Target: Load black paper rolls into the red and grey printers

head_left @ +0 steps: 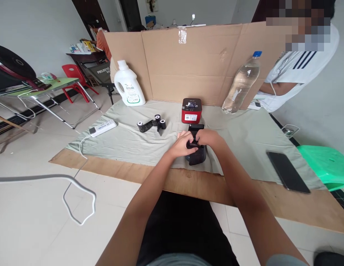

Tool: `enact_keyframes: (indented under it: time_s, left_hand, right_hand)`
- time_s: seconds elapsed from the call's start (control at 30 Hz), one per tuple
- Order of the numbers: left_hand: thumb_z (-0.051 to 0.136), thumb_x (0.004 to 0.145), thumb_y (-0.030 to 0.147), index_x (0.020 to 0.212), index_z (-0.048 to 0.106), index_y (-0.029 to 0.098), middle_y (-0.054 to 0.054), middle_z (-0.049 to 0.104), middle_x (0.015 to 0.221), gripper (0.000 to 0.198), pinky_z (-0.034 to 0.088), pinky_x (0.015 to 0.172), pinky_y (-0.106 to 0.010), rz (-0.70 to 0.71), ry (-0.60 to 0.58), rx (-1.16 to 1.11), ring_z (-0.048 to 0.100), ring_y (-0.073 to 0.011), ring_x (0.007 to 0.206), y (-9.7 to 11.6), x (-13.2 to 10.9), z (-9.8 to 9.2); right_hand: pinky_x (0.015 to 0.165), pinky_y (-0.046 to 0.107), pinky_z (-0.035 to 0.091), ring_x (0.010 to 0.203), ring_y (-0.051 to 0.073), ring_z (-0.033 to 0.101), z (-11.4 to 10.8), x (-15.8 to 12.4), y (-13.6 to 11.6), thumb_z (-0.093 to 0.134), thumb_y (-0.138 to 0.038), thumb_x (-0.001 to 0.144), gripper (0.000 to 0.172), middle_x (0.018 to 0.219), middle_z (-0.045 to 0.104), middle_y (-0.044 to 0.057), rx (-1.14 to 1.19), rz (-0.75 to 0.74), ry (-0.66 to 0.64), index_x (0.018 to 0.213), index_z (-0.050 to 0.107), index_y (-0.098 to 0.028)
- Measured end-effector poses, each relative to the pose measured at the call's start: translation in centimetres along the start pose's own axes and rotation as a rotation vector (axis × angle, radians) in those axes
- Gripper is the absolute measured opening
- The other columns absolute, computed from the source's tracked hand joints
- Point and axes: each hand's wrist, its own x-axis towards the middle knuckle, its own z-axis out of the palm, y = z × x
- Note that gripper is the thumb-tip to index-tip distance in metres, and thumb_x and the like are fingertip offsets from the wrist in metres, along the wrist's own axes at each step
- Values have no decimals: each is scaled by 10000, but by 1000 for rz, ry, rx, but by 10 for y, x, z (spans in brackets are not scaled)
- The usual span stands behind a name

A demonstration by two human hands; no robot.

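I judge the black device (199, 157) to be light and stiff, its casing perhaps a bit slippery (the parts by my fingers could be the fragile ones), so its outer sides look the best hold. It lies on the cloth-covered surface (249, 140), right under my hands, bulkier end towards me. My left hand (184, 143) touches its left side, thumb across it; my right hand (208, 137) bends its fingers in opposite. My fingertips are hidden, so I cannot tell whether either hand is clamped on it.
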Motion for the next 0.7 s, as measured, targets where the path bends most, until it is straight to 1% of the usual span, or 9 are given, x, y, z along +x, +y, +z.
enact_keyframes:
  time_s: [0.07, 0.13, 0.23, 0.3, 0.37, 0.47, 0.53, 0.6, 0.7]
  left_hand:
    - [723, 823, 343, 794, 443, 225, -19, 573, 898, 306, 380, 919, -400, -7, 6, 0, 495, -229, 978, 0, 0, -1]
    - [682, 859, 310, 778, 448, 219, -17, 585, 885, 263, 374, 938, -398, -33, 43, -1, 510, -221, 977, 0, 1, -1]
    - [597, 924, 292, 741, 450, 214, -12, 587, 836, 247, 383, 940, -383, -115, 195, -24, 528, -204, 934, -3, 5, 0]
    - [559, 960, 334, 722, 467, 214, -10, 581, 799, 282, 413, 893, -352, -157, 299, -104, 533, -188, 873, -5, 6, 0]
    - [546, 979, 416, 758, 535, 212, -4, 597, 784, 301, 440, 828, -316, -190, 328, -240, 545, -171, 822, -7, 7, 0]
    - [558, 966, 545, 886, 642, 204, 12, 614, 748, 360, 454, 746, -281, -228, 268, -417, 564, -150, 749, -6, 7, 1]
    - [580, 940, 608, 906, 669, 195, 25, 584, 681, 424, 463, 709, -277, -235, 251, -497, 563, -143, 694, -5, 7, 2]
    - [607, 912, 646, 948, 693, 191, 23, 593, 671, 465, 495, 714, -286, -230, 283, -583, 589, -148, 692, -5, 8, 3]
    - [699, 854, 637, 1122, 708, 206, -16, 703, 842, 508, 546, 806, -312, -181, 347, -699, 667, -172, 816, -6, 9, 2]
  right_hand:
    - [651, 312, 458, 674, 235, 674, 1, -1, -8, 809, -66, 578, 152, 663, 704, 84, -84, 41, -95, 610, 709, -175]
    - [704, 330, 460, 808, 270, 701, -2, -6, -13, 798, -103, 659, 100, 809, 739, 135, -155, 57, -150, 703, 729, -161]
    - [720, 314, 428, 925, 274, 689, -15, -14, -12, 751, -122, 737, 128, 982, 744, 140, -190, 25, -187, 859, 746, -162]
    - [691, 296, 399, 916, 249, 666, -25, -19, -8, 743, -134, 736, 193, 1040, 726, 108, -166, -37, -169, 925, 736, -174]
    - [668, 289, 380, 871, 217, 635, -35, -23, -4, 727, -150, 740, 215, 1080, 696, 91, -111, -99, -97, 954, 713, -176]
    - [666, 285, 367, 848, 198, 592, -44, -26, 2, 692, -159, 760, 182, 1041, 671, 78, -5, -166, 10, 939, 661, -170]
    - [669, 278, 364, 845, 194, 576, -46, -26, 3, 694, -167, 770, 173, 969, 665, 59, 96, -204, 19, 926, 620, -176]
    - [651, 268, 372, 791, 175, 573, -47, -24, 3, 701, -216, 815, 173, 906, 654, 38, 269, -190, -25, 934, 578, -188]
    - [561, 249, 375, 637, 135, 553, -44, -18, 4, 662, -380, 930, 211, 773, 598, 4, 607, -67, -154, 936, 549, -202]
